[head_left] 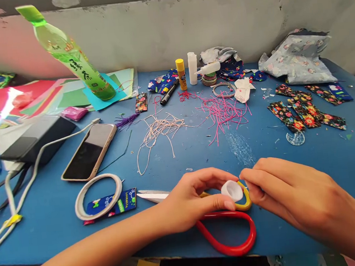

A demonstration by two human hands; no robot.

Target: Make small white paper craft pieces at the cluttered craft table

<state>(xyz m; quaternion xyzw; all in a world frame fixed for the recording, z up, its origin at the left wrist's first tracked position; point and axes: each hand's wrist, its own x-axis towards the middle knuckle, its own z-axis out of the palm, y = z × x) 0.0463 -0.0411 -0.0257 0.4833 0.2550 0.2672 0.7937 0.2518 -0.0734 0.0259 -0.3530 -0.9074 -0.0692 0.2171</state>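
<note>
My left hand (pixel 195 199) pinches a small white round cap-like piece (pixel 232 190) between thumb and fingers, just above the blue table near its front edge. My right hand (pixel 280 190) meets it from the right, fingers curled and pressed together at the piece's edge; whether they hold anything of their own is hidden. Under both hands lie scissors with a red handle loop (pixel 231 237), a yellow loop (pixel 246 199) and pale blades (pixel 150 195) pointing left.
A phone (pixel 89 151), power bank (pixel 33 140), tape ring (pixel 98 195), green bottle (pixel 69 55), glue stick (pixel 181 73), pink and cream thread strands (pixel 222 113), floral fabric strips (pixel 305 112) and coloured paper (pixel 39 96) lie about the blue table (pixel 50 229). A wall stands behind.
</note>
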